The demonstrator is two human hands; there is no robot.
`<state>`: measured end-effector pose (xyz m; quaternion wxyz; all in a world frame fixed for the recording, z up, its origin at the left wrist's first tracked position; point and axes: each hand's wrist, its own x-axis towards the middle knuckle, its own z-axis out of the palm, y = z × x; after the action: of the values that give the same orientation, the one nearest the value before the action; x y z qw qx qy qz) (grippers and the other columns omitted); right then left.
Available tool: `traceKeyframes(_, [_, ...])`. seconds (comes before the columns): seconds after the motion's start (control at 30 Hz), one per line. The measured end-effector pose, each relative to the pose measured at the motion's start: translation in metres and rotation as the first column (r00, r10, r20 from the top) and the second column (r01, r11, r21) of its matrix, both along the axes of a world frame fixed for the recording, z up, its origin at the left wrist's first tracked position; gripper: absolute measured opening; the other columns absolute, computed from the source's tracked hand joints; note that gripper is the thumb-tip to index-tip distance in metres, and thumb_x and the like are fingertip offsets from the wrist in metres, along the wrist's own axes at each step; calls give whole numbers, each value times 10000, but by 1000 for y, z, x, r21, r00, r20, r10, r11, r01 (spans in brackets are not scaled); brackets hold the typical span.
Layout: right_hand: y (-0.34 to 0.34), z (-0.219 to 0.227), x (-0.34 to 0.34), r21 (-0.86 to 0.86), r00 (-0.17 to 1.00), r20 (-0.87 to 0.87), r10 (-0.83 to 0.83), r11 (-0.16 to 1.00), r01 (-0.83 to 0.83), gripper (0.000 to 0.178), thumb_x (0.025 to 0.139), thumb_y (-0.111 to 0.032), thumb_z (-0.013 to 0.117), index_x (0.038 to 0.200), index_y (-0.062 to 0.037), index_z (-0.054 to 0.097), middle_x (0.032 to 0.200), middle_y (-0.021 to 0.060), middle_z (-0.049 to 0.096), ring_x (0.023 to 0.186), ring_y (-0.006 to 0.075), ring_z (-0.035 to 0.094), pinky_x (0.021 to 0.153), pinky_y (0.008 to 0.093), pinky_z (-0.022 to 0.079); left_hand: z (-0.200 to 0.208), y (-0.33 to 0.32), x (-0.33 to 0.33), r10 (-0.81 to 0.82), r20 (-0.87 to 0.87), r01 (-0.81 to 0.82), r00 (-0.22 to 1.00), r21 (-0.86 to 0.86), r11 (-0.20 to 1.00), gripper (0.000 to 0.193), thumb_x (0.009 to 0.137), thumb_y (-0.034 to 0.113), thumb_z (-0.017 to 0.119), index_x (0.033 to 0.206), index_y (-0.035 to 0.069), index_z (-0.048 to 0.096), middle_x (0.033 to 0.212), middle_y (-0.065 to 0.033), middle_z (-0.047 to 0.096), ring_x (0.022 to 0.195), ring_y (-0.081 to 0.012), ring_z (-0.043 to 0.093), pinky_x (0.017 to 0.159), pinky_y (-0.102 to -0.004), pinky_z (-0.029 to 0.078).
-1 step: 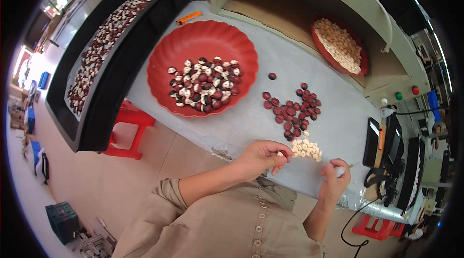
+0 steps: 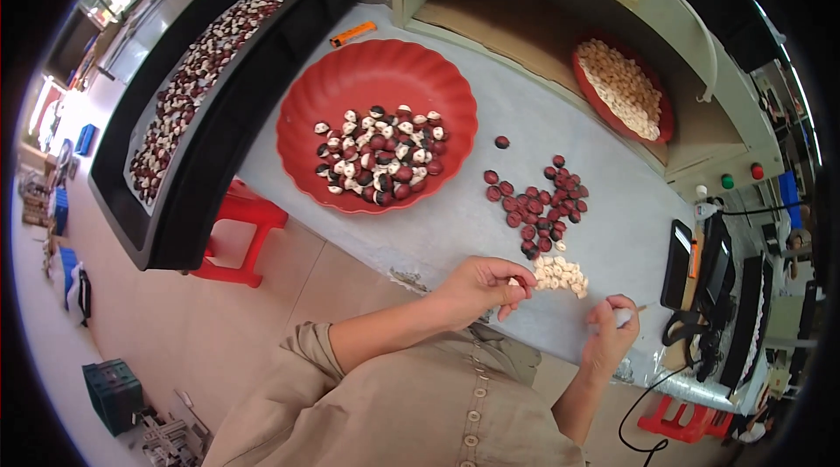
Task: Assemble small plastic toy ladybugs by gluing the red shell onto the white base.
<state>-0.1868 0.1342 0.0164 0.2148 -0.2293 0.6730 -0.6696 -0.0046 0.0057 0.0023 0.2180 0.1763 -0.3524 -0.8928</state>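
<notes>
My left hand (image 2: 479, 295) pinches a small red-and-white round piece (image 2: 516, 282) between thumb and fingertips, mostly hidden by them. Closed around a slim tool with a whitish handle (image 2: 623, 317), my right hand (image 2: 608, 332) is held at the near edge of the table; the tool's thin tip points away to the right. Just beyond the left fingertips lies a pile of cream-white pieces (image 2: 562, 275). Farther off, dark red and blackish round caps (image 2: 544, 205) are scattered. To their left, a scalloped red bowl (image 2: 376, 73) holds many two-tone pieces (image 2: 381, 156).
A long black bin (image 2: 262, 73) of two-tone pieces stands at the left, near a red stool (image 2: 249, 226). On a shelf at the far right, another red bowl (image 2: 667, 130) holds cream pieces. An orange cutter (image 2: 353, 33) and a phone (image 2: 676, 264) lie on the table.
The whole view has shifted slightly to the right. Both hands keep nearly the same pose and grip.
</notes>
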Motion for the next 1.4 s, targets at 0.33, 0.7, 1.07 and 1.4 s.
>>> traceKeyframes(0.33, [1, -11, -5, -103, 989, 136, 50, 994, -36, 117, 712, -11, 580, 786, -18, 490, 588, 23, 453, 498, 109, 427, 480, 240, 362, -2, 1, 7, -14, -2, 14, 1000, 22, 1000, 136, 776, -17, 516, 907, -24, 556, 750, -71, 548, 547, -89, 508, 491, -203, 416])
traceKeyframes(0.7, [0, -8, -4, -83, 991, 110, 82, 994, -73, 115, 694, -8, 600, 748, 3, 499, 595, 34, 475, 500, 107, 447, 487, 219, 371, 60, -99, 103, 888, 83, 347, 453, -934, -90, 184, 686, -58, 541, 856, 10, 548, 819, -123, 558, 713, -256, 515, 637, -311, 424])
traceKeyframes(1.07, [2, -4, -9, -155, 961, 253, 109, 985, -71, 226, 697, 16, 593, 885, -9, 469, 690, 42, 500, 561, 99, 470, 504, 216, 386, 15, -35, -22, 367, 29, 118, 930, -968, -222, 278, 629, 13, 514, 904, 0, 551, 846, -93, 535, 752, -219, 495, 631, -298, 446])
traceKeyframes(1.4, [2, 3, -4, -150, 955, 138, 261, 959, -241, 307, 735, -97, 617, 971, -2, 445, 801, 81, 536, 647, 113, 512, 557, 215, 415, 25, -32, -12, 222, 131, -56, 966, -735, 676, 223, 795, 65, 506, 1005, 7, 551, 873, -77, 538, 722, -156, 522, 625, -262, 446])
